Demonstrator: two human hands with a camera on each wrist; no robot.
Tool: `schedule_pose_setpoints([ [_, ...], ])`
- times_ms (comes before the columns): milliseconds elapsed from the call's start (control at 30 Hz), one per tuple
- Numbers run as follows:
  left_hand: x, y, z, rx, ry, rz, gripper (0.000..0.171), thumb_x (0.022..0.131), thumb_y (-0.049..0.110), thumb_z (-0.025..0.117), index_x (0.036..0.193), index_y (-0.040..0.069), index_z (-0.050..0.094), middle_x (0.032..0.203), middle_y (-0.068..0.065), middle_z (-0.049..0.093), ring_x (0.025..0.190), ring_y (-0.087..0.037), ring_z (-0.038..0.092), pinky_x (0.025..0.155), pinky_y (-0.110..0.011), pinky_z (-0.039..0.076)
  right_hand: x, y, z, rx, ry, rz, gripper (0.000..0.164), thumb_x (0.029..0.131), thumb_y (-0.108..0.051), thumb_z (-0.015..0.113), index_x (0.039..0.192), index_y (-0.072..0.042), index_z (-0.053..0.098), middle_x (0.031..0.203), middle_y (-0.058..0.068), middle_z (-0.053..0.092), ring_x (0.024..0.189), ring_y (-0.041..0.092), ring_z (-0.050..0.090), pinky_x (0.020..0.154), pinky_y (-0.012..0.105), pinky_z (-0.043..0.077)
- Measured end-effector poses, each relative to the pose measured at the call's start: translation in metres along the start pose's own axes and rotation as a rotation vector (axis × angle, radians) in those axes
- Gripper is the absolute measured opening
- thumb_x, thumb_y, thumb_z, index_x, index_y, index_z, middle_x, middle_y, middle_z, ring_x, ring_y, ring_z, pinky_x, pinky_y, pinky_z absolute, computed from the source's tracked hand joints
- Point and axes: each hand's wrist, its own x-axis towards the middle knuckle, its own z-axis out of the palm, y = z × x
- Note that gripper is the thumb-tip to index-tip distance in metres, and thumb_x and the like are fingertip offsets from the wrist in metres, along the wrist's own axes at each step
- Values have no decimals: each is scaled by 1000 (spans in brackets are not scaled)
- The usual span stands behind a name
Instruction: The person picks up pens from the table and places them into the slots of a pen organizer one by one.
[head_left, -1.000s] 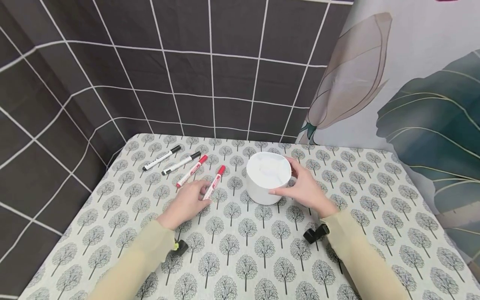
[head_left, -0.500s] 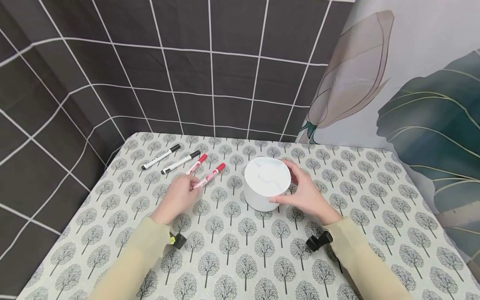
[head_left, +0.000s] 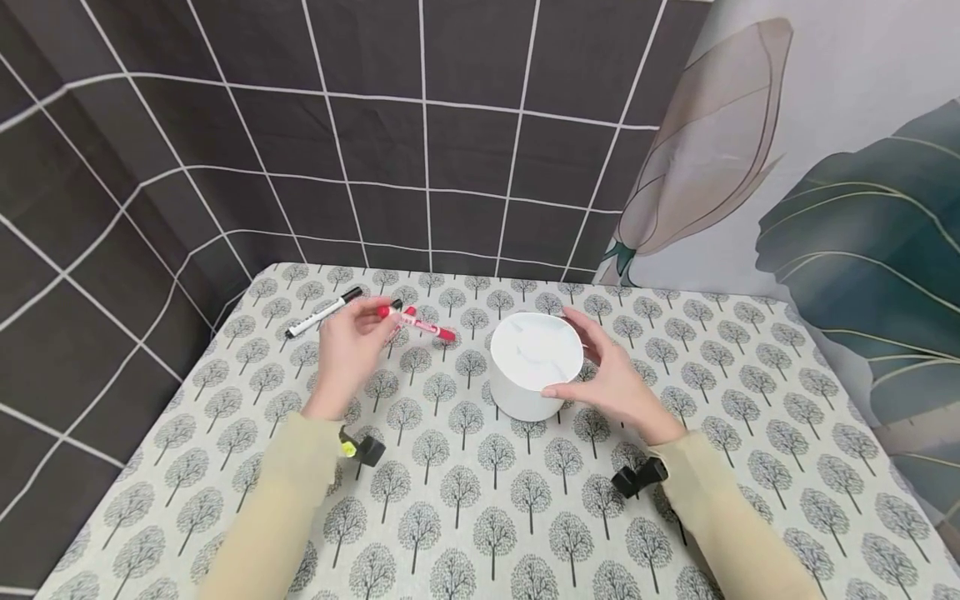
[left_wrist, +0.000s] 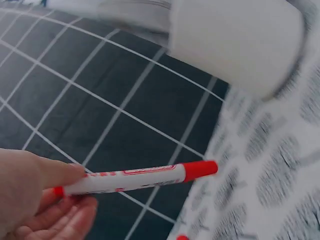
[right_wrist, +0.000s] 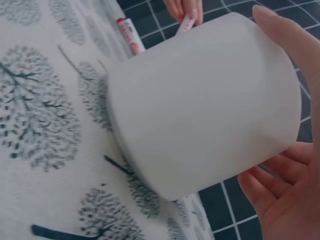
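My left hand [head_left: 347,350] pinches a red-capped white marker [head_left: 429,326] near one end, raised off the cloth. In the left wrist view the marker's red cap [left_wrist: 201,170] points away from the fingers. My right hand [head_left: 618,387] grips the side of a white round pot [head_left: 523,398], thumb on the near side and fingers round the back. Faint white shapes show inside the pot; I cannot tell what they are. A second red marker [right_wrist: 131,37] lies on the cloth, in the head view mostly behind the left hand and the held marker.
A black-capped marker [head_left: 324,312] lies at the left of the table, which has a tree-print cloth [head_left: 480,500]. Another black cap [head_left: 397,305] peeks out behind the left fingers. A dark gridded curtain [head_left: 375,142] hangs along the back and left.
My left hand has picked the nearest red marker up off the cloth, swung it more level and moved away from me. The right hand and pot have shifted slightly towards me.
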Motion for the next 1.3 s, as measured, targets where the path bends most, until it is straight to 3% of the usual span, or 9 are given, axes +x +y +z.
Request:
schedule_pose_setpoints([
  [133,6,12,2,-166,90,28,33,89,13,81,119,3,71,111,-10,72,99,-20,69,89,-26,57,1,-4,-3,-22,3,1,115,63,-22,100,158,-12,35,156,10,43,130,31,51,111,52,41],
  [267,11,26,5,-318,143,85,31,85,11,85,114,3,74,108,-9,73,98,-19,70,90,-27,57,2,-7,-4,-34,-8,26,112,64,-26,99,157,-12,38,157,6,41,129,32,52,111,54,40],
  [600,11,64,20,-542,156,255,30,82,1,85,110,1,76,103,-10,75,95,-25,71,91,-36,58,2,-8,-6,-21,-23,30,107,67,-23,98,156,-15,41,158,5,41,131,31,52,113,52,38],
  [733,10,76,29,-571,110,304,30,84,0,83,113,-2,74,103,-10,75,96,-26,72,90,-38,59,3,-7,-7,-20,-35,36,105,68,-23,98,156,-16,41,158,5,41,131,31,52,113,52,39],
  [900,8,82,45,-535,4,281,32,86,1,81,117,0,73,108,-10,75,99,-23,71,90,-36,59,4,-8,-9,-14,-51,34,105,70,-21,97,157,-14,40,158,6,40,129,30,54,113,52,39],
  [1300,8,62,91,-442,-202,146,30,87,3,81,116,2,74,109,-7,75,100,-18,71,89,-27,58,4,-4,-8,-11,-49,29,103,71,-21,96,157,-11,39,159,5,38,134,29,50,114,49,39],
])
